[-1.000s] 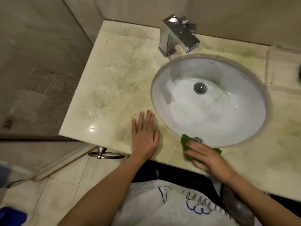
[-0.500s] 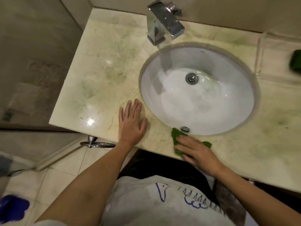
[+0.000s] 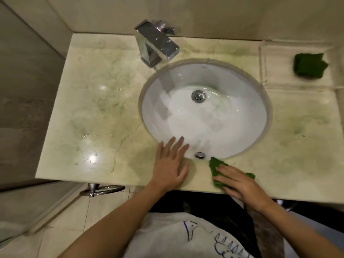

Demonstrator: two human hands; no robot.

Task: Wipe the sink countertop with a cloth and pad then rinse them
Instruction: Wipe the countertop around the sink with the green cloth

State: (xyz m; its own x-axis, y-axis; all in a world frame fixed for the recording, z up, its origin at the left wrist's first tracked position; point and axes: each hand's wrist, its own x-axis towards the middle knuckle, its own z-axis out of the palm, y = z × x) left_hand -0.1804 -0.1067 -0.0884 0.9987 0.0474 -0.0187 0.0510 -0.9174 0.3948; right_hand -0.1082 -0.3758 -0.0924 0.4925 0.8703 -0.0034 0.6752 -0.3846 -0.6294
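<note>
A beige marble countertop (image 3: 96, 112) with greenish stains surrounds a white oval sink basin (image 3: 204, 116). My right hand (image 3: 240, 185) presses flat on a green scouring pad (image 3: 215, 165) at the counter's front edge, just below the basin's overflow hole. My left hand (image 3: 172, 164) rests flat with fingers spread on the front rim, fingertips reaching over the basin edge; it holds nothing. A second green item, a folded cloth or pad (image 3: 310, 66), lies on the raised ledge at the back right.
A chrome square faucet (image 3: 155, 43) stands behind the basin at the back left. A chrome towel ring (image 3: 101, 189) hangs under the counter's front edge. Tiled walls close in behind and to the left. A drain plug (image 3: 198, 95) sits in the basin.
My left hand has moved right along the front edge toward the basin. The right hand stays on the green pad. The view has shifted, bringing the green item at back right into sight.
</note>
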